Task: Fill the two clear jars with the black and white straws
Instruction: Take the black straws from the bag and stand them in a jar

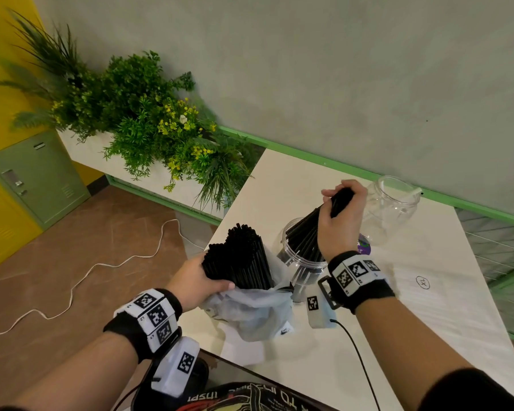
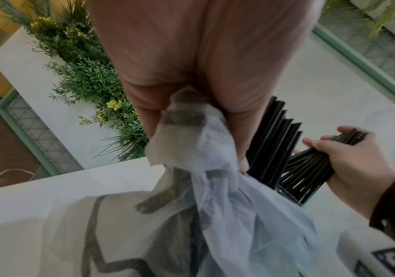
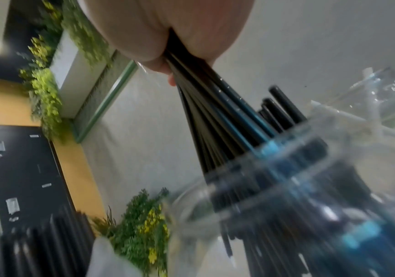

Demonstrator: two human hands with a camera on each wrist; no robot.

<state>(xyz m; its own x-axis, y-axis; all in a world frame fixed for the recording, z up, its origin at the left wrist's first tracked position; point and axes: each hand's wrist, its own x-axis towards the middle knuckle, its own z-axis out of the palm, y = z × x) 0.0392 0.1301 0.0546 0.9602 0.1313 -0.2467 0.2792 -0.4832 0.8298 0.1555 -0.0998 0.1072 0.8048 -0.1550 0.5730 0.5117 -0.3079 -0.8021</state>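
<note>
**Right hand's bundle is already pointed into the near jar**

The right hand [image 1: 340,221] has its fingers curled tight around the top end of a bunch of black straws [image 1: 306,232]. The bundle's long axis slants down and toward the person, from the fist to the mouth of the near clear jar [image 1: 291,247], and the lower ends are already inside the rim. So the jar sits directly below and a bit nearer than the fingers — my guess is the coming move is just a matter of letting go or easing the bunch down along that same slant.

The left hand [image 1: 196,281] is wrapped around the big remaining bundle of black straws [image 1: 239,256], gripping it through the thin plastic bag [image 1: 250,312] near the desk's left edge. That bundle stands roughly upright, just beside the near jar. Since the left hand is busy holding the supply, the right is the one placed to do the dropping.

The second clear jar [image 1: 393,206] stands farther back by the desk's far edge near the wall — well apart from the bag, with what looks like a single white straw [image 1: 414,193] leaning inside. The right wrist view is blurry, but it does show black straws crowding the near jar.
</note>
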